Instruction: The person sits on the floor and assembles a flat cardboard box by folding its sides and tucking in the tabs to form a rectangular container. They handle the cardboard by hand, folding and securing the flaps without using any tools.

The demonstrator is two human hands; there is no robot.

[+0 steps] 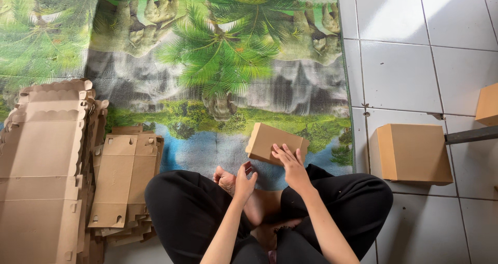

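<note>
The right hand (291,163) lies flat on the small brown box (275,142) (probably light and stiff), best gripped by its edges, while the left hand (243,180) pinches something tiny.

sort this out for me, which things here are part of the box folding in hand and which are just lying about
In hand: small brown box under the right hand; left hand beside it; flat cardboard blanks; larger flat stack; finished box on the tiles.

Lying about: palm-print mat; dark bar; box corner at the right edge, use unclear.
</note>
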